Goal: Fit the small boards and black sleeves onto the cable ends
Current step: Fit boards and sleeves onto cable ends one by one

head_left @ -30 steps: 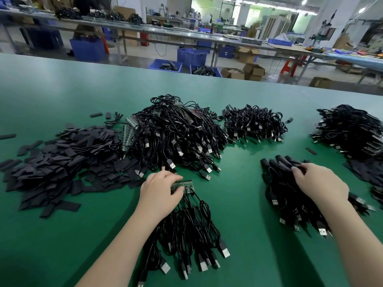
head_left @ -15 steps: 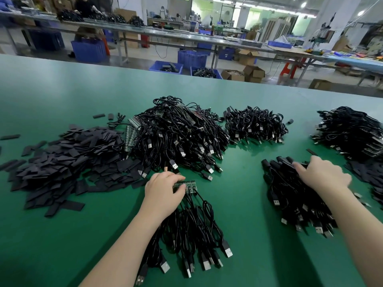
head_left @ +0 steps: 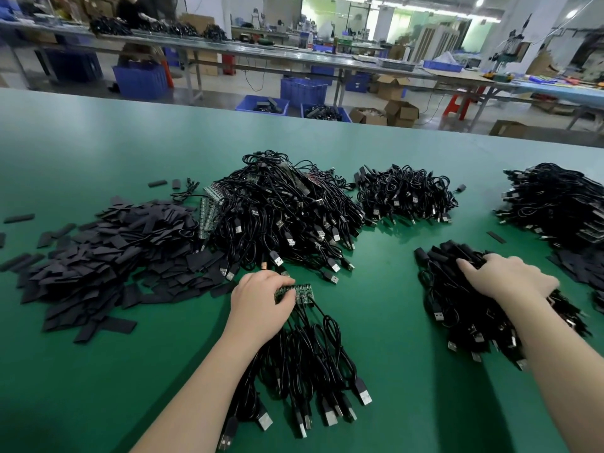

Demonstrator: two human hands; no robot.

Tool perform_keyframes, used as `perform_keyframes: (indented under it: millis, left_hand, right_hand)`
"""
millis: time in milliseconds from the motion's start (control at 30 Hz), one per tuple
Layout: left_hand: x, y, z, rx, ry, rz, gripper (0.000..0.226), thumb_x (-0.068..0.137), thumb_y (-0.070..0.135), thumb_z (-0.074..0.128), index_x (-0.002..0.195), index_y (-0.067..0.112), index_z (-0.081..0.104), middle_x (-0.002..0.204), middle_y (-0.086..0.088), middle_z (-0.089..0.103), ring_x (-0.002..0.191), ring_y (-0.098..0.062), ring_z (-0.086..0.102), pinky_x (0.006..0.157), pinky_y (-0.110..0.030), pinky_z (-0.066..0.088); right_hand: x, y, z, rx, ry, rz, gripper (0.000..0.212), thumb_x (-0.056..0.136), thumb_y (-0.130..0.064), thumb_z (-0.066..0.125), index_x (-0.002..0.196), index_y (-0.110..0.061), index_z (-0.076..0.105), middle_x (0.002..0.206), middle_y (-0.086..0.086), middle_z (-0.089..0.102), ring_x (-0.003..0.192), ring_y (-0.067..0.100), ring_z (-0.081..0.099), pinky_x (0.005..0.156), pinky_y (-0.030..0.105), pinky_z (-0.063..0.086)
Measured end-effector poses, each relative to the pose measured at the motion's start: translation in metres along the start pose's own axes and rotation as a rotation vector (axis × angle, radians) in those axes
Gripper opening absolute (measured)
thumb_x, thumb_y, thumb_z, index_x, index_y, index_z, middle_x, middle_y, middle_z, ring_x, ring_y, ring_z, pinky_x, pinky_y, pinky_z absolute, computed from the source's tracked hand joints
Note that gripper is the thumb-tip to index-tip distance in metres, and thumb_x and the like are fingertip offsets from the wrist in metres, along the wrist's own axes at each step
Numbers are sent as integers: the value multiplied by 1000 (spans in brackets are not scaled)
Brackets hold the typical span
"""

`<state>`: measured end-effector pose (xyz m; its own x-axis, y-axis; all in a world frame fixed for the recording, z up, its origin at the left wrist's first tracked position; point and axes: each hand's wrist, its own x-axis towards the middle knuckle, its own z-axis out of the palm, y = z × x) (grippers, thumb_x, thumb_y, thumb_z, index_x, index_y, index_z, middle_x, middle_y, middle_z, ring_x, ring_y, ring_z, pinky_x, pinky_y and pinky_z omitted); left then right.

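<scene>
- A green worktable (head_left: 98, 142) fills the foreground.
- Beyond it stand long grey benches (head_left: 261, 55) on a pale floor (head_left: 228, 91).
- Blue crates (head_left: 140, 80) and open cardboard boxes (head_left: 400, 113) sit beneath.
- Ceiling lights (head_left: 434, 8) glow at the back.

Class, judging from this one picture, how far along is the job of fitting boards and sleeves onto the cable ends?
Done: the bundle under the right hand shows black sleeves on its ends. In hand: the left hand holds a bundle's bare green boards, unsleeved. Left: the big cable heap and the loose sleeve pile. Most of the work remains.
</scene>
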<state>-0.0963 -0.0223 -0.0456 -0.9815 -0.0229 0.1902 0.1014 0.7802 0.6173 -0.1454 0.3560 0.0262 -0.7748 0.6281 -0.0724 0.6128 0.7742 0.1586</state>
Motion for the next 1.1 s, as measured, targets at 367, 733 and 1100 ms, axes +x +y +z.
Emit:
perform_keyframes:
  millis: [367,733,1100]
  left_hand:
    - [2,0,2,21,12,3,26,93,38,55,115,36,69,122,16,61,121,-15,43,100,-35,33]
    - [1,-1,2,2,-5,-13,33,95,33,52,127,35,60,128,16,57,126,-14,39,105,-36,30]
    - [5,2,3,183,-119,10,49,96,56,43,139,34,50,135,10,49,130,-18,33,108,-40,25]
  right_hand:
    - [-51,-36,26,-59,-20,-47,73,92,-74,17,152,-34,27,160,10,25,140,44,27,110,63,21]
    - [-19,-36,20,-96,-60,-11,83,90,-77,11,159,-30,7,164,22,1,150,44,4,115,67,1]
    - [-140,-109,20,678,143,-727,41,92,-41,63,129,-24,63,128,7,54,121,24,44,96,36,39]
